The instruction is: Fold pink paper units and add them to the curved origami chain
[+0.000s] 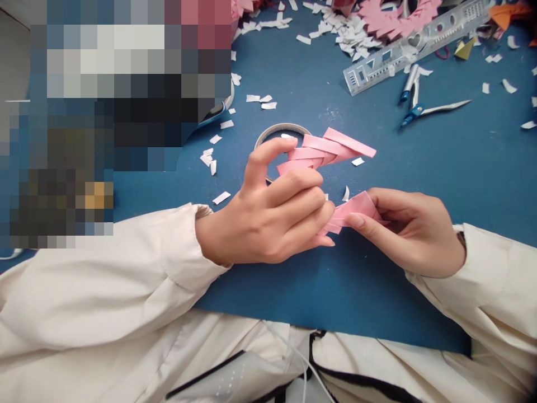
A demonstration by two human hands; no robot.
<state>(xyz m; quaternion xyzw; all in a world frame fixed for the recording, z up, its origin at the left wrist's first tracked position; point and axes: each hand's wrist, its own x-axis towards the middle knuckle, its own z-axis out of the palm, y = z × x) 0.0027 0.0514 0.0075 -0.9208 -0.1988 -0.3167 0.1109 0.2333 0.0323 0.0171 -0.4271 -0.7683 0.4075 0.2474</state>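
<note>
A chain of folded pink paper pieces [323, 150] curves through my left hand [281, 215], whose fingers are wrapped round its middle. One end of the chain sticks out above the knuckles, pointing right. The other end comes out below the fingers, where my right hand [409, 226] pinches the paper between thumb and fingers. Part of the chain is hidden behind my left hand. A grey ring, like a tape roll [262, 134], lies on the blue table just behind that hand, partly covered.
White paper scraps [354, 33] are scattered over the blue table [293, 291]. At the back lie a clear ruler [415, 47], a pink folded-paper ring [396, 22] and a yellow paper piece [465, 49]. Compasses [415, 109] lie at the back right. The left background is pixelated.
</note>
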